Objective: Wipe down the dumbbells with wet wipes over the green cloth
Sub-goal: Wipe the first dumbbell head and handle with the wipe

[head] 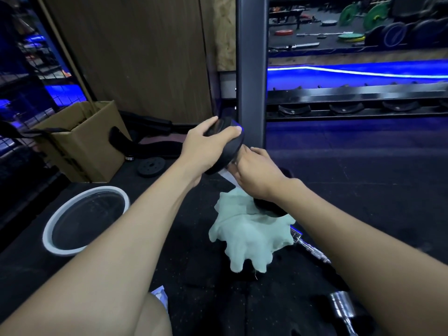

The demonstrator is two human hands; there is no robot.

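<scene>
dumbbell (pixel 226 146): black, held tilted above the green cloth, upper head up-left, lower head (pixel 268 208) low, at the cloth's top edge
left hand (pixel 206 145): on the upper head, fingers (pixel 232 130) curled over its rim, clamped on it
right hand (pixel 254 173): at the handle just below the upper head, fingers wrapped round it with a white wet wipe (pixel 226 174) pinched under them; wipe tail hangs beneath
green cloth (pixel 249 235): crumpled on the dark floor (pixel 351 180), under the dumbbell
bowl (pixel 84 220): white rim, on the floor left of the cloth, well apart
chrome bar (pixel 312 249): on the floor, just right of the cloth
cardboard box (pixel 82 139): back left, beside a small black plate (pixel 151 166)
rack (pixel 252 69): dark upright post behind the hands
</scene>
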